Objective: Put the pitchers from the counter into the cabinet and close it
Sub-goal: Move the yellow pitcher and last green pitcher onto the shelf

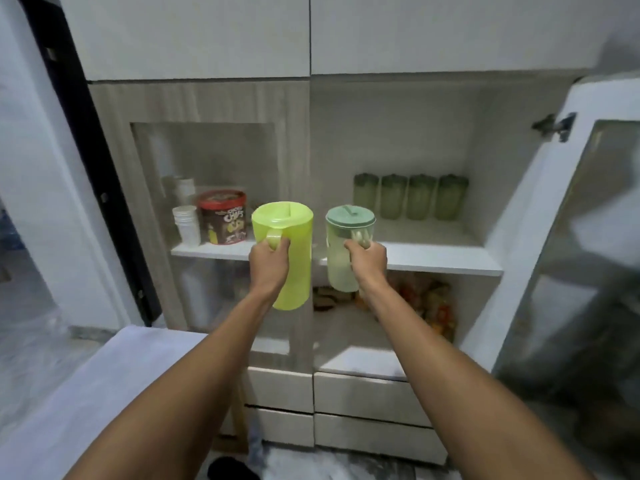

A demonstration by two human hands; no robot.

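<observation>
My left hand (269,263) grips the handle of a lime-yellow pitcher (289,271), held upright in the air in front of the cabinet's closed left glass door. My right hand (367,259) grips the handle of a pale translucent pitcher with a green lid (341,252), held just before the front edge of the white shelf (446,259). The cabinet's right door (561,258) stands swung open to the right.
Several green lidded cups (410,196) line the back of the open shelf. Behind the left glass door sit a cereal tub (223,221) and stacked white cups (187,225). Food packets (433,303) lie on the lower shelf. Drawers (367,396) are below; a counter (79,393) is at lower left.
</observation>
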